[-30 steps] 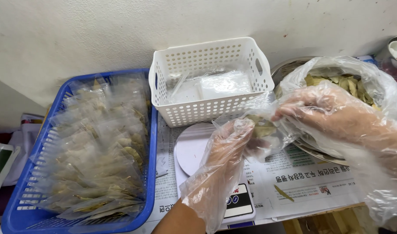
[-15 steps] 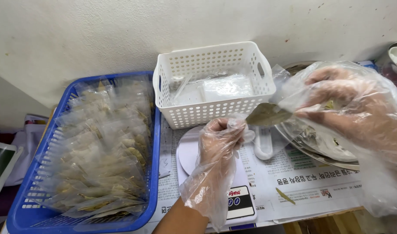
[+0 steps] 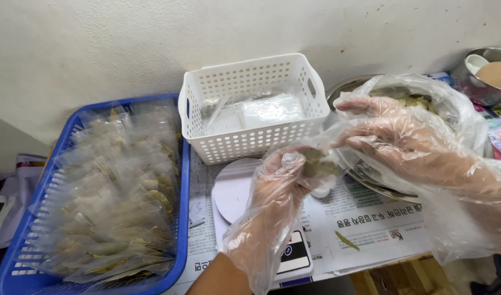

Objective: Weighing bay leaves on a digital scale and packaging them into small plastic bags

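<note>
Over the scale (image 3: 245,191), your left hand (image 3: 286,175) is curled shut around a small bunch of dried leaves (image 3: 317,163), pinched at the fingertips inside a loose clear glove. Your right hand (image 3: 409,139), also gloved, hovers just right of it with the fingers half open and pointing left toward the leaves; it grips nothing that you can see. The bunch sticks out rightward from your left fingertips, so its long axis runs roughly left to right and its free end faces your right hand, which is the nearer hand to that end. The two hands are close but apart.

Under and behind your right hand sits a metal bowl (image 3: 370,183) lined with a clear bag (image 3: 452,109) holding more leaves. The white round scale plate lies below your left hand, with its display near the front edge of the counter.

Far of the scale stands a white perforated basket (image 3: 250,145) holding empty clear pouches (image 3: 261,112). To the left, a blue crate (image 3: 182,240) is piled with filled pouches (image 3: 113,196) of leaves. Newspaper (image 3: 370,224) covers the counter, with one stray leaf (image 3: 346,240) lying on it near the front. At far right a metal pot (image 3: 469,82) stands against the plain pale wall (image 3: 124,49).
</note>
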